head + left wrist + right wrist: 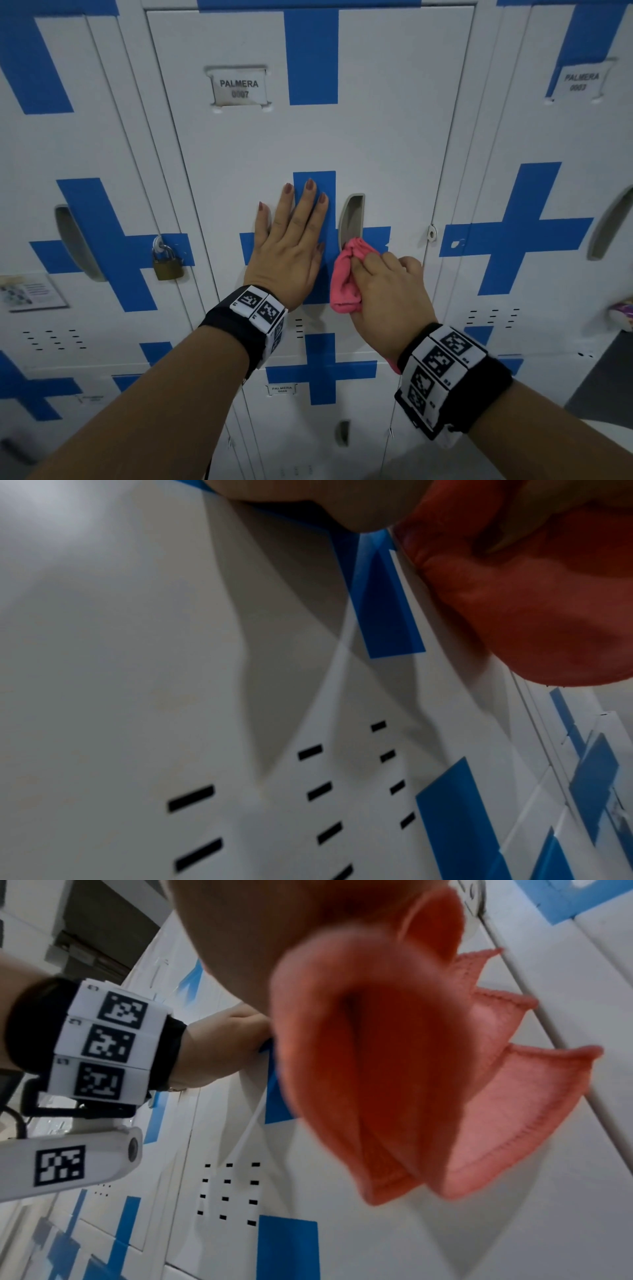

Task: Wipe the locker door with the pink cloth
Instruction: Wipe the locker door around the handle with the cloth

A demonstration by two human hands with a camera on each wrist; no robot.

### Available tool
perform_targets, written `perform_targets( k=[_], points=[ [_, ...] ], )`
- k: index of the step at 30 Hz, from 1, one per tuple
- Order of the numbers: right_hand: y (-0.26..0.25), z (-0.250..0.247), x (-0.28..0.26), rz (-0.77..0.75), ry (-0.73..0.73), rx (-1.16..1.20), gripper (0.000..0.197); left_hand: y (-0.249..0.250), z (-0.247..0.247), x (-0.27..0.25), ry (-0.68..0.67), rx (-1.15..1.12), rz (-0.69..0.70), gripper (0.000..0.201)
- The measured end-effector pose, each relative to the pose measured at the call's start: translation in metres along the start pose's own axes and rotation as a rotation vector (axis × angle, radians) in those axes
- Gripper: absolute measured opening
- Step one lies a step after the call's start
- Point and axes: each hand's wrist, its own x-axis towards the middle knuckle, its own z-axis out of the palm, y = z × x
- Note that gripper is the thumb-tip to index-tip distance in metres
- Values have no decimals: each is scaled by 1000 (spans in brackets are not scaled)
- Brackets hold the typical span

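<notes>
Head view: your left hand (291, 240) lay flat on the locker door (308, 137), fingers straight and spread, covering the centre of the blue cross (313, 190). Your right hand (387, 294) was curled around the bunched pink cloth (344, 277), pressing it against the door just below the recessed handle (351, 217), right beside the left hand. The cloth's top touched the handle's lower edge. Name plate (239, 87) read PALMERA 0007, above and left of the hands. A brass padlock (167, 262) hung on the neighbouring door to the left.

Left wrist view: mostly door surface with vent slots (310, 752) and blue tape. Only the heel of your left hand (301, 496) showed at the top edge; the fingers were out of view. Pink cloth (514, 601) filled the upper right, against the door.

Right wrist view: blurred close-up. Your right hand (246, 939) gripped the pink cloth (394, 1069); its loose hemmed corners hung down against the door. Your left hand (219, 1047) was visible at left, pressed to the door above the vent slots (227, 1191).
</notes>
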Motion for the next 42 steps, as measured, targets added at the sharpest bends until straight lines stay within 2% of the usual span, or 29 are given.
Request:
perform_targets(
  k=[5, 8, 12, 14, 20, 25, 29, 35, 42],
  points=[
    [-6, -2, -4, 108, -29, 316, 57, 0, 0, 1, 2, -14, 0, 65],
    [-18, -4, 3, 169, 26, 532, 65, -1, 0, 1, 11, -44, -2, 67],
    [-29, -13, 23, 260, 94, 702, 62, -1, -1, 0, -4, -74, -3, 62],
    [-31, -14, 27, 278, 61, 740, 60, -1, -1, 0, -14, -80, -2, 62],
    [-23, -11, 24, 258, 19, 603, 55, 0, 1, 0, 18, -69, 0, 67],
    [-15, -4, 10, 158, -51, 438, 48, 0, 3, 1, 20, -35, -9, 70],
    [-7, 1, 0, 101, -88, 265, 53, 0, 0, 1, 12, -18, -8, 67],
    [1, 3, -5, 34, -87, 55, 48, 0, 0, 1, -5, -9, -11, 64],
    [0, -1, -1, -7, -50, -66, 42, -1, -1, 1, -16, -17, -5, 65]
  ],
)
